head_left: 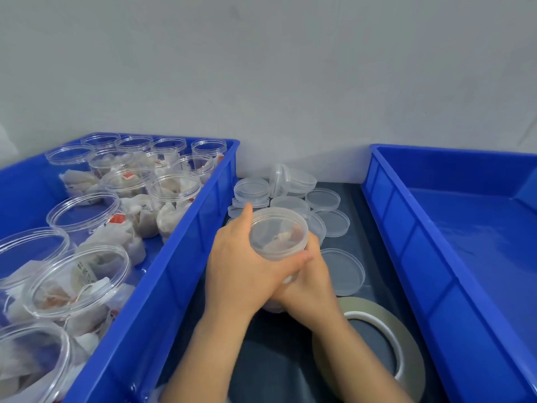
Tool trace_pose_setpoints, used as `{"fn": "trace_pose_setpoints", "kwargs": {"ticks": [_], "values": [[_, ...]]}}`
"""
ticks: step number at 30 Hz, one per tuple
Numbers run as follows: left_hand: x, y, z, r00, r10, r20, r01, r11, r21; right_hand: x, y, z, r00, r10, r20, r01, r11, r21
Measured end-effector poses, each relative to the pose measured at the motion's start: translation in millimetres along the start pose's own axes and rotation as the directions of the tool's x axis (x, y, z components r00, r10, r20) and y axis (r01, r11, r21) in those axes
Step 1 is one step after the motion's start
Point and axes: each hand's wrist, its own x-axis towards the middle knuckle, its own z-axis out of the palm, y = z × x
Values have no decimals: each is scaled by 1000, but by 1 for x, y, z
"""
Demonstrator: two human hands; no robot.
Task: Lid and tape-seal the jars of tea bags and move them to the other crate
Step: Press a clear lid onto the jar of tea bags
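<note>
Mid-frame, between the stocked crate (203,205) and the empty crate (479,228), my left hand (235,257) and right hand (308,283) curl their fingers (296,261) round the lidded tea-bag jar (279,237), steadying it, I judge, to tighten the lid.

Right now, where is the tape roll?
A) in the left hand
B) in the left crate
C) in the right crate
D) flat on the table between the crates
D: the tape roll lies flat on the table between the left crate and the right crate, while the left hand and the right hand hold the jar.
</note>
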Motion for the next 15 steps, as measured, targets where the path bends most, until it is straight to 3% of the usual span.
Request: {"fn": "trace_pose_setpoints", "kwargs": {"ticks": [2,4,5,7,9,11,13,15], "values": [[-3,7,2,1000,-7,-25,12,982,187,0,2,1,1000,9,17,-9,1000,20],[3,11,-1,998,14,55,-31,948,318,0,4,-3,999,22,25,-24,997,69],[9,10,-5,985,59,161,-108,943,315,0,5,-6,999,12,36,-14,997,74],[28,10,-18,885,135,446,-241,952,190,-1,6,-10,997,-1,82,-4,998,64],[39,13,-25,807,191,558,-267,962,58,-2,7,-11,995,-6,101,-2,997,74],[40,15,-19,867,193,459,-245,968,57,-1,7,-8,996,-28,85,20,996,90],[32,22,-6,959,108,262,-160,969,188,3,5,-4,995,-66,74,59,994,93],[23,31,6,997,14,72,-37,943,331,5,2,-1,992,-100,71,92,989,117]]}}
